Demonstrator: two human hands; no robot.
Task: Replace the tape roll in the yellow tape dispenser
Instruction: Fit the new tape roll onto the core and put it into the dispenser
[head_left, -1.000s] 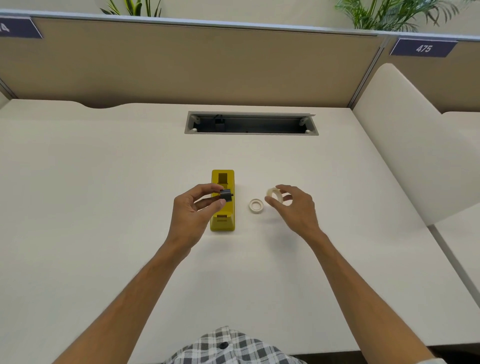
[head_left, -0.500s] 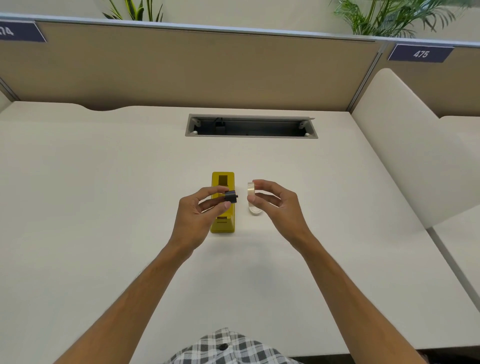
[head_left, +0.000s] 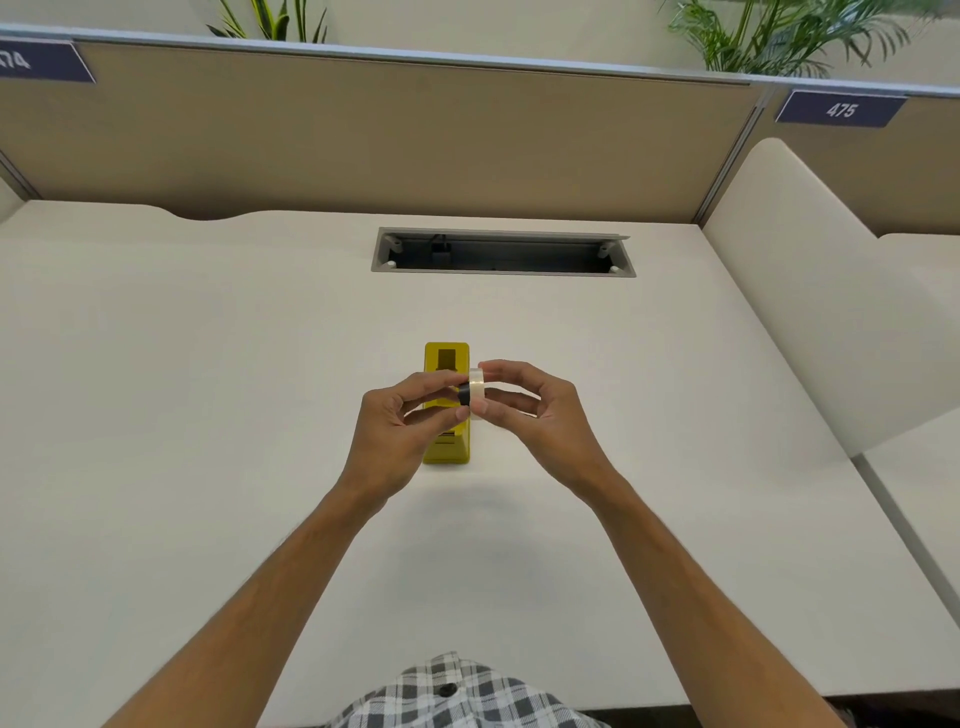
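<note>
The left hand (head_left: 400, 423) is hiding the yellow tape dispenser (head_left: 447, 358) middle, fingers pinching one black spool (head_left: 463, 395); the right hand (head_left: 535, 410) fingers are clamping one tape roll (head_left: 477, 389) against it, above the surface (head_left: 208, 415).

Left hand (head_left: 400, 421) and right hand (head_left: 540, 410) raised, fingertips meeting — both seemingly pinching

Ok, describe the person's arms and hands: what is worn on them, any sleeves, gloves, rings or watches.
Both forearms are bare up to the picture's lower edge, with no sleeves in view. The left hand and right hand wear no gloves; no ring, watch or bracelet shows on either. The only clothing visible is a grey-and-white checked shirt with a dark button at the bottom edge.
</note>
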